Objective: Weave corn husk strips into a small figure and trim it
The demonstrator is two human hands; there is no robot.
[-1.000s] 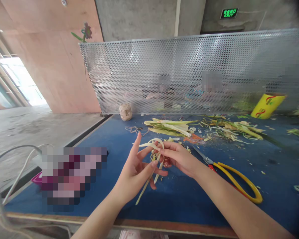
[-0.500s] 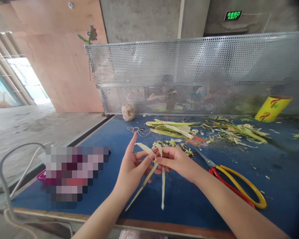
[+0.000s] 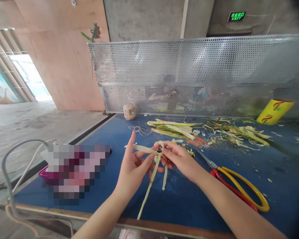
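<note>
Both my hands meet over the blue table (image 3: 114, 139), working pale leaf strips (image 3: 151, 176) that cross into a small knot. My left hand (image 3: 134, 169) pinches the strips with thumb and middle finger while its index finger points up. My right hand (image 3: 180, 161) is closed on the knot from the right. Two loose strip ends hang down toward the table's near edge.
Yellow and red scissors (image 3: 239, 187) lie just right of my right forearm. Cut green leaves and scraps (image 3: 201, 131) litter the back. A twine ball (image 3: 129, 111) and a yellow roll (image 3: 275, 111) stand by the perforated metal screen (image 3: 189, 73); people sit behind it. A pixelated object and cables sit at left.
The strips have been pulled tighter at the knot, one end now sticking out to the left. The hanging ends have shifted and the hands sit slightly lower.
</note>
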